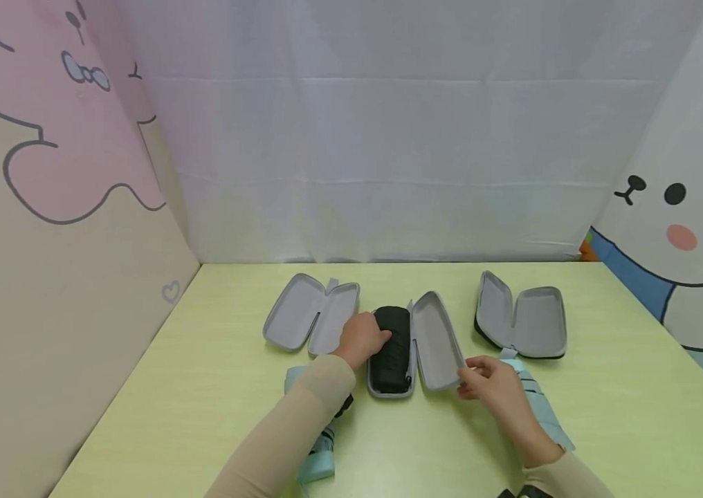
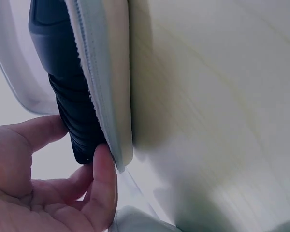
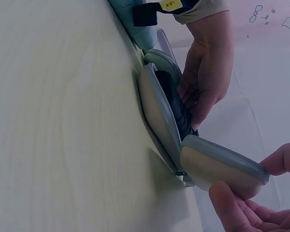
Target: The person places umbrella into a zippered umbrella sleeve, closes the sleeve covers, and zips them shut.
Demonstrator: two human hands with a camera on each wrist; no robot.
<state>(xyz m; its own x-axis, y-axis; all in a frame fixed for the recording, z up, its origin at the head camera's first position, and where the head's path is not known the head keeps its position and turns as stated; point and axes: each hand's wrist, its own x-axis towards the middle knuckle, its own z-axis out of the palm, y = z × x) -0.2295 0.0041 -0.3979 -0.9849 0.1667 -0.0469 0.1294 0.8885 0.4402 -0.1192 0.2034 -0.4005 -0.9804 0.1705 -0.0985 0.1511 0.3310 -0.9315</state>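
The left hand pinches a black umbrella in an open case. The right hand pinches the lid's five o'clock corner, near a blue umbrella.

A pale yellow-green table stands before a white cloth backdrop, between cartoon-printed side walls.

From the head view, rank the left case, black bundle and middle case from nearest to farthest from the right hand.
1. Middle case: nearest, its right side pinched by the right hand.
2. Black bundle: left of that hand, in the middle case's left half.
3. Left case: farthest, over to the left.
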